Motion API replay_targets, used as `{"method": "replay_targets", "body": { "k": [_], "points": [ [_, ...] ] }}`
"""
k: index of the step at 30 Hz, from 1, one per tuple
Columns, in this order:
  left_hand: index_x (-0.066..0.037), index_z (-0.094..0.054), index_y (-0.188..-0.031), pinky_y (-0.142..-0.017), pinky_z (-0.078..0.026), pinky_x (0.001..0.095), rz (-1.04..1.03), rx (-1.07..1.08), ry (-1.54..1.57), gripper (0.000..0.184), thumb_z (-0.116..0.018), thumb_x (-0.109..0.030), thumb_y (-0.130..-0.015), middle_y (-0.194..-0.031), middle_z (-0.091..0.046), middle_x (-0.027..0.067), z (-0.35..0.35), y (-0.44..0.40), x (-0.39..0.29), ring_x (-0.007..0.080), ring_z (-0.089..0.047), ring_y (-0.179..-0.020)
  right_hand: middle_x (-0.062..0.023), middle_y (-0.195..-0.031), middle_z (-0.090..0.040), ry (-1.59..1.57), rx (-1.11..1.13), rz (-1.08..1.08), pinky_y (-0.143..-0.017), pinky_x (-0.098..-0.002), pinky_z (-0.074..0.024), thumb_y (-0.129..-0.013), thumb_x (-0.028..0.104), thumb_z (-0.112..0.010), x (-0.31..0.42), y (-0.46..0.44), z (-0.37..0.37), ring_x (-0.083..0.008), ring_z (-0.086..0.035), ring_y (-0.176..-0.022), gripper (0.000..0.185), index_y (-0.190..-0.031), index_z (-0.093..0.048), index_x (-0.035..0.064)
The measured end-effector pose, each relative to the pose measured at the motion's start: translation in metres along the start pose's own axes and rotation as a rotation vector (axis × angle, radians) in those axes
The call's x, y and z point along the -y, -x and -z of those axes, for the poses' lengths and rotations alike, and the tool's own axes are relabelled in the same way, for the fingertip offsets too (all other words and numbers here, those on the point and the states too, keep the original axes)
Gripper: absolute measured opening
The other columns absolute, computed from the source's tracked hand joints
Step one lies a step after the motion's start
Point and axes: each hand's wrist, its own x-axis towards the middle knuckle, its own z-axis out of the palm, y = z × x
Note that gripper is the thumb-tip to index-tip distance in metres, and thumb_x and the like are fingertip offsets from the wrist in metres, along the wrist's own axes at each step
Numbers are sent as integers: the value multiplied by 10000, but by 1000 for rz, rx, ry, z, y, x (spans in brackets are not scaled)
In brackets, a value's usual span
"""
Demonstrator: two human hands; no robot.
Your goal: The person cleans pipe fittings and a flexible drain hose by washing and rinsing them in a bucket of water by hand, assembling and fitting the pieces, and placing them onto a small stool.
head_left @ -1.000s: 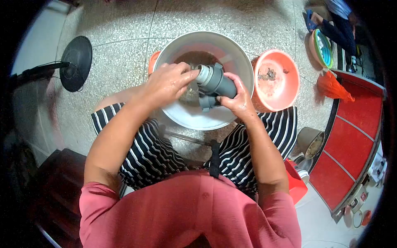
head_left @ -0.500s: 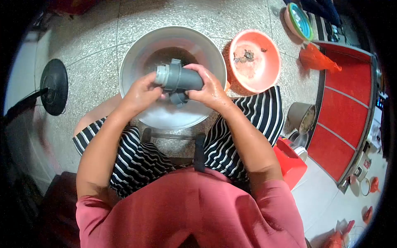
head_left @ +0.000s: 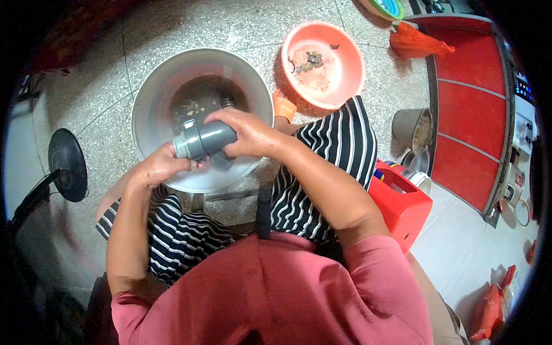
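Presently, a grey pipe fitting (head_left: 216, 135) is held above the lower part of the metal basin (head_left: 150, 103), left of centre in the frame, its pale end pointing left. The right hand (head_left: 248, 133) has its fingers wrapped over the grey body; the left hand (head_left: 156, 165) has its fingers around the pale end. A dark ribbed piece (head_left: 226, 99) shows in the basin just above the fitting; whether the two are joined cannot be told. Progress, as judged: partway. Dark debris (head_left: 313, 58) already lies in the pink tub (head_left: 345, 80) at top centre, while pale bits (head_left: 195, 107) lie in the basin and the fitting is not yet set down. Its inside cannot be inspected. Markings: no brand or label is legible; the lit blue panel (head_left: 523, 88) at the right edge is too small to read.
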Motion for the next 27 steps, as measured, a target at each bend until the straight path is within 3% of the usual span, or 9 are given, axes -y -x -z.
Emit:
{"method": "replay_targets", "body": {
  "k": [3,10,13,14,17,18,21,22,27],
  "points": [
    [-4,-509,-1115,-841,-411,265,-53,-133,-68,421,-535,30,-696,-951,-598,62,-3,-2,-3,136,-557,-874,-160,-1026,-531,24,-105,85,-858,-371,-411,-563,107,-623,-10,-3,-2,-326,-512,-986,563,-1109,-492,68],
    [1,-492,-1106,-761,-461,244,-242,-307,140,379,-606,-8,-745,-941,-591,64,-2,-7,10,111,-569,-833,-124,-1056,-531,-121,-137,-77,-870,-302,-400,-598,50,-619,-2,-10,-3,-228,-520,-1013,557,-1136,-474,73],
    [-8,-502,-1097,-725,-480,243,-410,-447,-73,379,-645,-35,-747,-941,-596,71,1,-5,13,89,-568,-816,-108,-1056,-531,-128,-136,-179,-861,-292,-397,-611,57,-635,9,-10,3,-193,-514,-996,566,-1151,-464,77],
    [-24,-522,-1071,-700,-483,266,-386,-518,-314,391,-686,-133,-734,-942,-606,86,0,0,11,122,-588,-811,-90,-1051,-531,-129,-117,-217,-861,-290,-396,-616,61,-644,8,-8,3,-176,-502,-997,580,-1164,-456,81],
    [-48,-543,-1040,-678,-479,299,-557,-622,-672,401,-699,-227,-717,-949,-607,108,4,4,11,193,-605,-785,-79,-1046,-531,-130,-117,-234,-866,-288,-393,-613,62,-646,10,-7,2,-174,-498,-1000,585,-1167,-458,83],
    [-54,-546,-1021,-655,-470,331,-724,-683,-754,434,-701,-299,-698,-924,-598,126,9,2,16,262,-594,-760,-71,-1049,-528,-107,-139,-260,-873,-282,-388,-609,62,-651,8,-7,-1,-170,-495,-999,583,-1162,-464,81],
    [-41,-539,-1020,-654,-464,308,-631,-560,-826,417,-716,-241,-699,-880,-592,111,14,1,20,217,-577,-711,-70,-1058,-526,-140,-142,-280,-878,-281,-383,-600,61,-660,10,-8,-1,-170,-491,-1007,583,-1152,-472,74],
    [-37,-539,-997,-630,-446,282,-567,-534,-660,375,-713,-203,-709,-786,-574,73,9,3,16,165,-551,-663,-68,-1060,-525,-118,-149,-296,-886,-283,-378,-594,52,-663,15,-8,-1,-169,-484,-1018,582,-1145,-477,70],
    [-64,-552,-938,-604,-406,202,-372,-294,-134,268,-702,-112,-720,-733,-519,-9,9,5,11,54,-484,-642,-67,-1066,-522,-93,-133,-240,-896,-286,-370,-596,41,-659,9,-6,-6,-174,-482,-1024,578,-1144,-477,71]
  ]
}}
